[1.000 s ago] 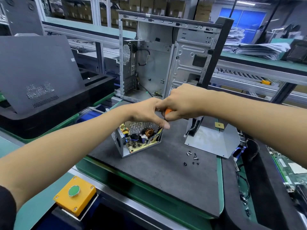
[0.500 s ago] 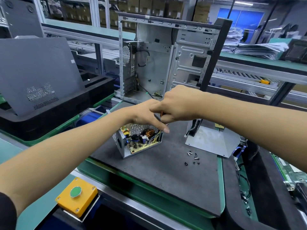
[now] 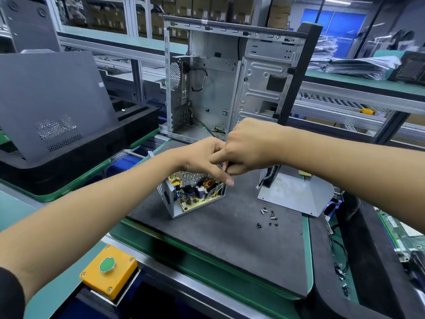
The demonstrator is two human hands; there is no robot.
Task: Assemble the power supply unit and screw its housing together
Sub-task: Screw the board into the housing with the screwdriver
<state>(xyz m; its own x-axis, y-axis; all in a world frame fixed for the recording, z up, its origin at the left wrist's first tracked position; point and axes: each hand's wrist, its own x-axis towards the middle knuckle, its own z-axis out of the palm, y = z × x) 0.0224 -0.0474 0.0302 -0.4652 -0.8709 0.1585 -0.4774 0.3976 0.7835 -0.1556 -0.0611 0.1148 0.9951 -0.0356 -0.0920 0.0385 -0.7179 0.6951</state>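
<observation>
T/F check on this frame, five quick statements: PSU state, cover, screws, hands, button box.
1. The power supply unit is open, circuit board showing. True.
2. The housing cover is already fitted on the unit. False: it sits apart on the mat, to the unit's right.
3. Loose screws lie on the grey mat between unit and cover. True.
4. Both hands rest flat on the mat. False: the left hand and right hand meet in the air above the unit, fingers curled.
5. The yellow box carries a red button. False: the button is green.
</observation>
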